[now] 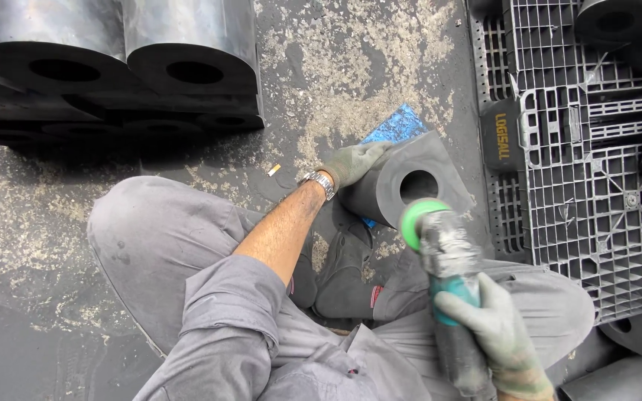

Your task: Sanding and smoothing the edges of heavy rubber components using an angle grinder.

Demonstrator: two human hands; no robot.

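A dark grey rubber block (pixel 440 160) with a round hole through it lies tilted on the floor in front of my knees. My gloved left hand (pixel 352 162) rests on its upper left side and steadies it. My gloved right hand (pixel 493 325) grips a dusty hand grinder (pixel 449 256) with a teal body. The grinder's green disc (pixel 417 217) hovers just below the hole, close to the block's front face. I cannot tell whether the disc touches the block. A metal watch sits on my left wrist.
Large black rubber blocks with holes (pixel 124 70) are stacked at the upper left. A dark plastic pallet (pixel 592 186) with more blocks fills the right side. A blue sheet (pixel 397 125) lies under the block, and a cigarette butt (pixel 273 170) lies on the dusty floor.
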